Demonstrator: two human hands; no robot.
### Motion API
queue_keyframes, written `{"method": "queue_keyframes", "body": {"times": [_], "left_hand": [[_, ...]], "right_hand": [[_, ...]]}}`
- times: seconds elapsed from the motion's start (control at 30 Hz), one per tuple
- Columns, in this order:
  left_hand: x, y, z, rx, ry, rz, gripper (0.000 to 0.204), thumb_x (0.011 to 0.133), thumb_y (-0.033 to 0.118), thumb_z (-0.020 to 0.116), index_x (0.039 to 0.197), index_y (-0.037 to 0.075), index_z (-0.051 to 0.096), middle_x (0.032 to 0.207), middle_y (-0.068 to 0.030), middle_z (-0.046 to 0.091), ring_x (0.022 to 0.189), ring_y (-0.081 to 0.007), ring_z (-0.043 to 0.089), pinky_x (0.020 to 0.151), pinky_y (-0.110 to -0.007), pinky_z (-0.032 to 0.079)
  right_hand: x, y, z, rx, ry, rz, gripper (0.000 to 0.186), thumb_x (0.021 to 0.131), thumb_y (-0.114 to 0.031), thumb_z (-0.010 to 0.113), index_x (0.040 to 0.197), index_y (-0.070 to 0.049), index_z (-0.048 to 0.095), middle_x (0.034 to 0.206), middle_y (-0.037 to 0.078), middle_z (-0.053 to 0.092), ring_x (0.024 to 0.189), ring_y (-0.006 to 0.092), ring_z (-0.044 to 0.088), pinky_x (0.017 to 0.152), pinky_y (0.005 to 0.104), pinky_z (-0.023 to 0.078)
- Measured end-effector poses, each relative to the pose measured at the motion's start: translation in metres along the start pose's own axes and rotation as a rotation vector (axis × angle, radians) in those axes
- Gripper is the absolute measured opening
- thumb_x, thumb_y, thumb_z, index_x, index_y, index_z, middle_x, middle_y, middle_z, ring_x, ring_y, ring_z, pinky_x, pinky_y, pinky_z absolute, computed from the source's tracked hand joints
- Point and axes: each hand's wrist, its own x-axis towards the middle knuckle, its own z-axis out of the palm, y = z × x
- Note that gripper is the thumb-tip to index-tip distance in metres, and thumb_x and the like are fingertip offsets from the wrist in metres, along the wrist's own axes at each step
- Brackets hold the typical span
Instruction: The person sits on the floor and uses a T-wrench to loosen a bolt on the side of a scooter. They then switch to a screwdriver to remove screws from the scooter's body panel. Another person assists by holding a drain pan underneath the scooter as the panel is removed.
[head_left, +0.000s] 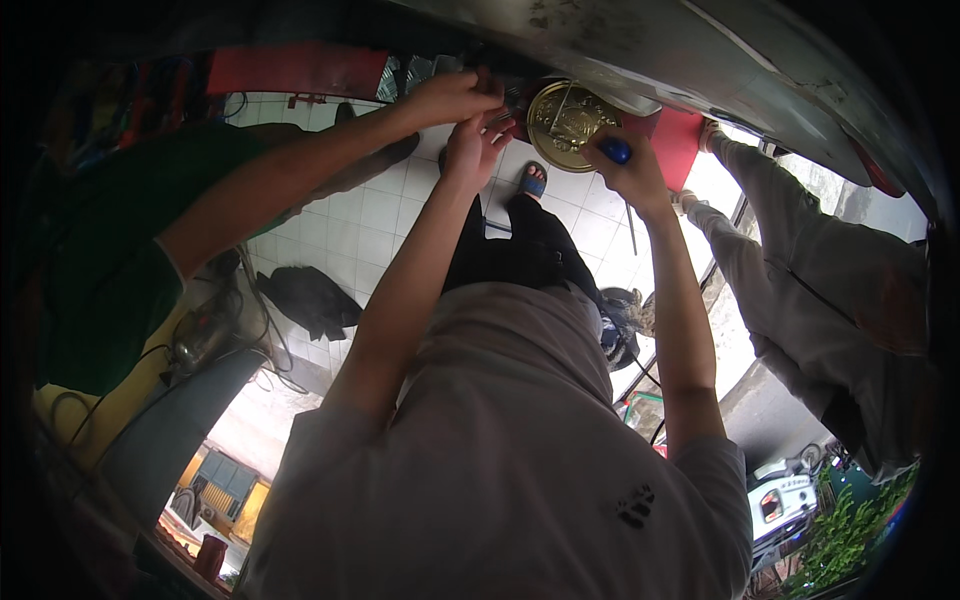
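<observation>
My right hand (pixel 630 172) is closed around a tool with a blue handle (pixel 614 150) and a thin dark shaft (pixel 632 232), which looks like a screwdriver. Just beyond it is a round gold-coloured lid or tray (pixel 560 130) with a raised pattern. To the left, my left hand (pixel 474 150) is raised with its fingers apart and slightly bent, and nothing shows in it. Another person's hand (pixel 452 97) reaches in from the left, right above my left hand. That hand's fingertips are lost in shadow under the dark edge.
A grey metal panel (pixel 740 60) hangs across the top right. Red surfaces (pixel 300 70) lie at the far left. A person in green (pixel 120 250) stands on the left, another in grey (pixel 830 290) on the right. A dark cloth (pixel 310 300) and cables lie on the white tiled floor (pixel 400 185).
</observation>
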Motion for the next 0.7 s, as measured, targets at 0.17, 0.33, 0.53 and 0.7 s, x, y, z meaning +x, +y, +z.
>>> {"method": "queue_keyframes", "body": {"times": [0.17, 0.33, 0.53, 0.7], "left_hand": [[-0.004, 0.009, 0.005, -0.125, -0.071, -0.024, 0.034, 0.097, 0.036, 0.055, 0.123, 0.014, 0.053, 0.111, -0.0021, 0.057, 0.101, -0.0184, 0.055, 0.087, -0.034, 0.043], [0.001, 0.001, 0.0, -0.23, -0.094, -0.046, 0.031, 0.095, 0.032, 0.058, 0.121, 0.015, 0.054, 0.112, -0.002, 0.057, 0.1, -0.017, 0.055, 0.087, -0.034, 0.044], [0.006, -0.012, 0.007, -0.072, -0.136, -0.007, 0.022, 0.096, 0.019, 0.057, 0.117, 0.013, 0.055, 0.101, -0.0009, 0.063, 0.094, -0.0166, 0.061, 0.084, -0.035, 0.046], [0.019, -0.026, 0.012, -0.104, -0.034, 0.091, 0.019, 0.095, 0.015, 0.059, 0.113, 0.012, 0.055, 0.1, -0.003, 0.062, 0.088, -0.017, 0.064, 0.075, -0.033, 0.049]], "right_hand": [[0.004, 0.0, 0.007, 0.033, -0.008, -0.006, 0.02, 0.081, -0.021, 0.073, 0.086, -0.002, 0.07, 0.072, 0.007, 0.064, 0.068, 0.012, 0.058, 0.068, 0.0287, 0.047], [0.001, 0.005, 0.004, 0.033, -0.04, 0.111, 0.02, 0.082, -0.022, 0.072, 0.086, -0.003, 0.07, 0.068, 0.003, 0.06, 0.06, 0.0095, 0.054, 0.057, 0.0273, 0.044], [-0.002, 0.01, 0.0, 0.137, 0.0, 0.196, 0.017, 0.083, -0.019, 0.07, 0.084, -0.003, 0.069, 0.06, -0.001, 0.052, 0.05, 0.0058, 0.045, 0.046, 0.0252, 0.034], [-0.006, 0.008, -0.007, 0.06, -0.047, 0.184, 0.016, 0.083, -0.018, 0.069, 0.083, -0.002, 0.067, 0.057, -0.002, 0.051, 0.047, 0.0055, 0.042, 0.044, 0.0256, 0.033]]}}
